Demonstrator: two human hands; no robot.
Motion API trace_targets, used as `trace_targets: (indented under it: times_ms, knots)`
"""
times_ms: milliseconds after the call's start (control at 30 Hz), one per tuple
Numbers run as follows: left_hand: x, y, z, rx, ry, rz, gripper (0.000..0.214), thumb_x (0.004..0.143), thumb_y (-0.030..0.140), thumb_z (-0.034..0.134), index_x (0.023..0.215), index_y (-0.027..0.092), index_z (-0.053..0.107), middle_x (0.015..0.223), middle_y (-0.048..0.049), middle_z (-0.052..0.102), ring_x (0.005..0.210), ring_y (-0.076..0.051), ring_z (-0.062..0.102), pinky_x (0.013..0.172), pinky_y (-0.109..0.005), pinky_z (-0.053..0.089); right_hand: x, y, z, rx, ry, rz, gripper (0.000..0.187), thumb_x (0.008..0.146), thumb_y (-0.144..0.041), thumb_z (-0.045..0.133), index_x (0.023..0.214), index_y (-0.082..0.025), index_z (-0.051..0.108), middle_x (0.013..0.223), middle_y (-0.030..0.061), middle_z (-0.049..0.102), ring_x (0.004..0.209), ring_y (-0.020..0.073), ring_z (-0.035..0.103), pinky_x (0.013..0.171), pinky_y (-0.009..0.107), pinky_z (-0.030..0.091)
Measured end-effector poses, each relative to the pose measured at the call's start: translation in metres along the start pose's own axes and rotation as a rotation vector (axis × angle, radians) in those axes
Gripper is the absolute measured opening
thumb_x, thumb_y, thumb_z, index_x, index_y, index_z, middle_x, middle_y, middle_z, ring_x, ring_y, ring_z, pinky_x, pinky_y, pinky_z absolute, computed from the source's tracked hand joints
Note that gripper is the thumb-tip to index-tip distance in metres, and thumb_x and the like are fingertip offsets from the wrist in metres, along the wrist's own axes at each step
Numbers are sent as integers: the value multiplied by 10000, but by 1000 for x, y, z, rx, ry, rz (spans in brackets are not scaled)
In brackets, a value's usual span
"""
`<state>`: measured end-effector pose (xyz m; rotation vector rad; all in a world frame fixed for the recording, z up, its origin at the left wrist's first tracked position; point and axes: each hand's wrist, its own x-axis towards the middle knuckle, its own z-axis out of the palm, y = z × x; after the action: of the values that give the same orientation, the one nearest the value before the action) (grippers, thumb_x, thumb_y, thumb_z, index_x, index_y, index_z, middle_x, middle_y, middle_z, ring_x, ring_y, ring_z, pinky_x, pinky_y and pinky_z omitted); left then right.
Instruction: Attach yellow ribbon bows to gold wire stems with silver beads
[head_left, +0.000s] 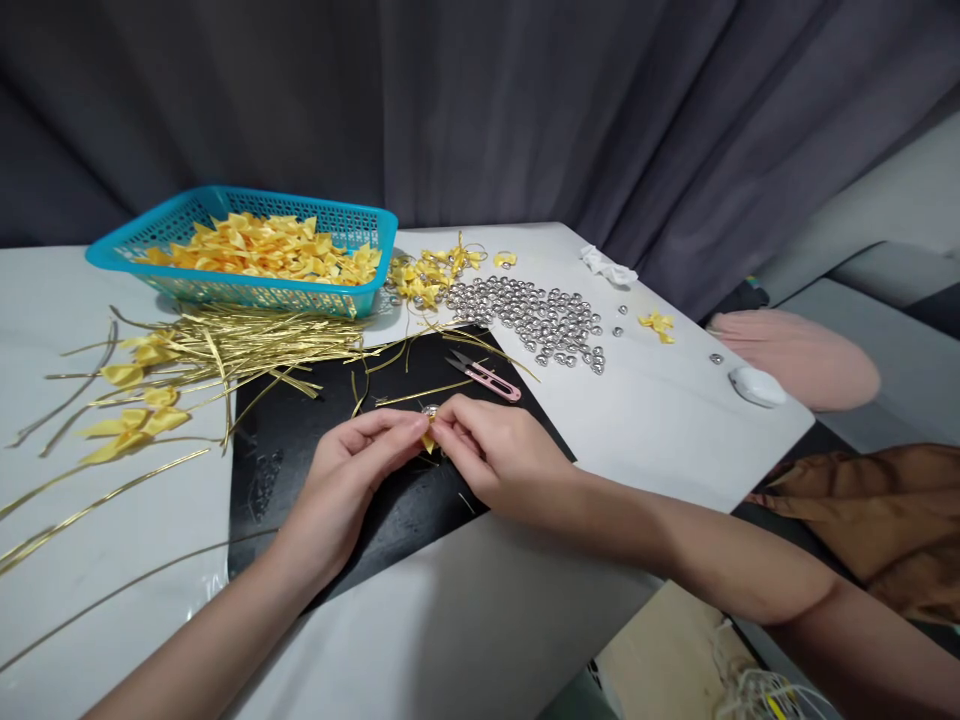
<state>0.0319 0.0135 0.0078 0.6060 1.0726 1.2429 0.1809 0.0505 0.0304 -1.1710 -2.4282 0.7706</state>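
My left hand [352, 470] and my right hand [499, 455] meet over a black mat [300, 450], fingertips pinched together on a small yellow ribbon bow [428, 440] with a silver bead [430, 410] at its top. Both hands are closed in a pinch. A thin gold wire [420, 394] lies just beyond the fingers. Pink thread snips [486, 376] rest on the mat a little past my right hand.
A blue basket [247, 290] full of yellow bows stands at the back left. Gold wire strips [247, 345] and finished bows [131, 420] lie on the left. Silver beads [536, 318] spread at the back right, with a white object [757, 385] near the table's right edge.
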Motion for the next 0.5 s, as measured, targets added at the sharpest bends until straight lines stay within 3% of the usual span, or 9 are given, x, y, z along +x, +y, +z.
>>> trace_targets:
  times_ms: [233, 500]
  knots:
    - [0, 1, 1, 0, 34, -32, 137, 592, 212, 803, 714, 182, 747, 757, 17, 739, 730, -85, 642, 727, -138, 490, -1, 4, 0, 85, 62, -11, 194, 905, -251, 428, 779, -149, 533, 572, -32, 471, 500, 70, 373, 528, 213, 261]
    - [0, 0, 0, 14, 44, -37, 94, 605, 217, 785, 678, 165, 756, 679, 2, 733, 701, -79, 639, 696, -109, 475, -2, -8, -5, -149, -72, 83, 203, 931, -255, 395, 796, -151, 505, 686, 6, 566, 569, 93, 449, 540, 224, 249]
